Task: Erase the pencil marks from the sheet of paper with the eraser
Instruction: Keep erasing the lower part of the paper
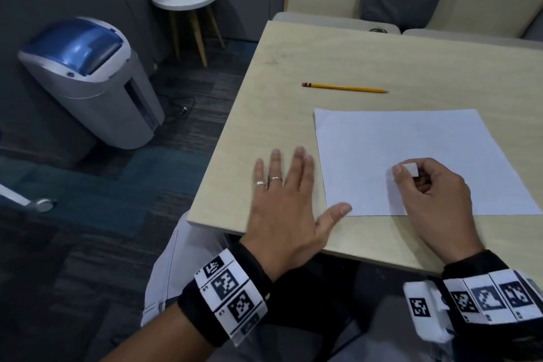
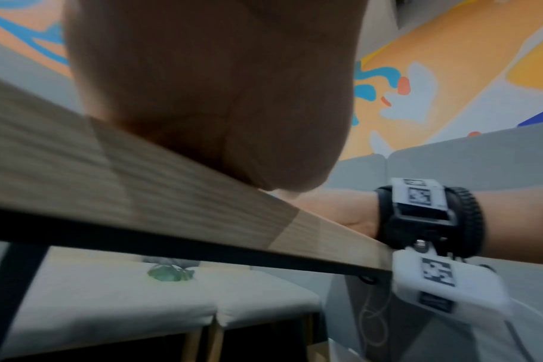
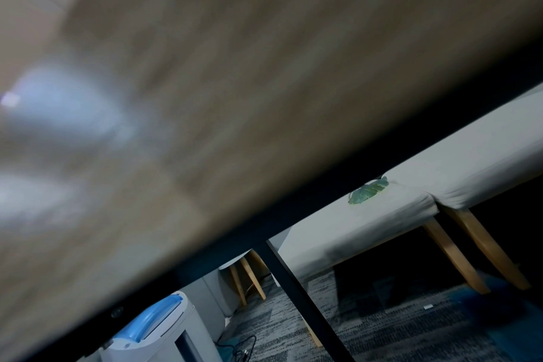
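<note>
Fingers point(image 1: 395, 170) of right hand point(image 1: 435, 194) pinched round white eraser point(image 1: 410, 169), held over lower part of sheet of paper point(image 1: 396, 141); left hand point(image 1: 286, 200) spread flat, fingers straight, on bench point(image 1: 264, 97) just left of sheet, thumb touching its corner; yellow pencil point(image 1: 345, 87) lying beyond sheet; pencil marks too faint to tell.

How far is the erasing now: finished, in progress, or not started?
In progress, near its end. The sheet of paper shows almost no pencil marks; only faint traces, hard to make out. The right hand pinches the eraser over the sheet. The left hand lies flat on the table, thumb at the sheet's corner.
</note>
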{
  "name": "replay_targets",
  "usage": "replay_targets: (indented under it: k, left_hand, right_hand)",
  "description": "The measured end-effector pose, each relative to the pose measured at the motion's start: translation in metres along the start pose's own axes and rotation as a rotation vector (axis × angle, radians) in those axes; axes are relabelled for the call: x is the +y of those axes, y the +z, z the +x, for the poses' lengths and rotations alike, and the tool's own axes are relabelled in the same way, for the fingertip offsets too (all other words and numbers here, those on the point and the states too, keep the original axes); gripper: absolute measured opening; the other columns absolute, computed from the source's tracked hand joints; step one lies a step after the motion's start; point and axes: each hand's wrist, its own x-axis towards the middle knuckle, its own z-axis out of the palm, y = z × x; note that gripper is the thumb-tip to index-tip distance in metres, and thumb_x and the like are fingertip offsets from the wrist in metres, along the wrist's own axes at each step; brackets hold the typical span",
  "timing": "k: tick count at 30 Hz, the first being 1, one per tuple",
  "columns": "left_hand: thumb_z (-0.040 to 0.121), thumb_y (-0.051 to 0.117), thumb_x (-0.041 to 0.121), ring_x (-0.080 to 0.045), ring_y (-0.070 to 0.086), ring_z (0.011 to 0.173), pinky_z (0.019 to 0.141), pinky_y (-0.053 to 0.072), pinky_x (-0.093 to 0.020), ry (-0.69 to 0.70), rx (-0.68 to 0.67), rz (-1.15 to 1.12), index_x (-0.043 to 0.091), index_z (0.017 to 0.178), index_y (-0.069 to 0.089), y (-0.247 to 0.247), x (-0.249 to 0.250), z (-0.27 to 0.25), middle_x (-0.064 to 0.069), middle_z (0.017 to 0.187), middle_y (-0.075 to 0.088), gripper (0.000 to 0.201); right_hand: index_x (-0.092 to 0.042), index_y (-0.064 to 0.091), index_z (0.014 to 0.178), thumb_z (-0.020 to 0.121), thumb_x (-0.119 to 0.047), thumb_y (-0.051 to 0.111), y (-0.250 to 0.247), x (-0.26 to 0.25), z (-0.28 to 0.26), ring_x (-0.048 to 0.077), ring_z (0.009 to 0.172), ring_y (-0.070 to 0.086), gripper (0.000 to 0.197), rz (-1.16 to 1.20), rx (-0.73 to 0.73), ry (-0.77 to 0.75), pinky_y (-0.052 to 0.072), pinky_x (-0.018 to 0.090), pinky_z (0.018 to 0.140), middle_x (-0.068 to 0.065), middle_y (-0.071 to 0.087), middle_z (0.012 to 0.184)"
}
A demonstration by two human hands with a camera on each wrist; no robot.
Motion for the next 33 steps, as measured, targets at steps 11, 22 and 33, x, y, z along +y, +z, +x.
replay_targets:
  k: [11, 22, 33]
  left_hand:
    - [0.098, 0.002, 0.08, -0.035, -0.021, 0.16, 0.125, -0.017, -0.059, 0.133, 0.02, 0.022, 0.022, 0.169, -0.004, 0.004, 0.022, 0.011, 0.002, 0.175, -0.014, 0.091]
    - [0.103, 0.008, 0.076, -0.031, -0.018, 0.161, 0.127, -0.009, -0.061, 0.146, 0.068, -0.122, 0.014, 0.169, 0.003, 0.002, 0.01, 0.0, -0.007, 0.176, -0.012, 0.091]
    - [0.108, 0.044, 0.047, -0.024, 0.038, 0.148, 0.128, 0.021, -0.041, 0.492, 0.267, -0.244, 0.015, 0.15, 0.051, 0.02, 0.008, -0.026, 0.0, 0.156, 0.049, 0.054]
  right_hand:
    - [-0.021, 0.073, 0.095, 0.104, -0.027, 0.069, 0.0, -0.003, -0.001, -0.002, 0.073, 0.064, 0.011, -0.032, 0.017, -0.012, 0.044, 0.006, 0.067, -0.011, 0.071, 0.08]
    - [-0.024, 0.073, 0.096, 0.104, -0.028, 0.068, -0.001, -0.007, -0.003, 0.0, 0.077, 0.065, 0.01, -0.025, 0.002, -0.009, 0.043, 0.005, 0.067, -0.011, 0.071, 0.078]
    - [-0.029, 0.073, 0.099, 0.099, -0.037, 0.072, -0.024, -0.013, -0.018, 0.016, 0.074, 0.066, 0.008, -0.051, 0.033, 0.05, 0.045, 0.008, 0.066, -0.007, 0.072, 0.084]
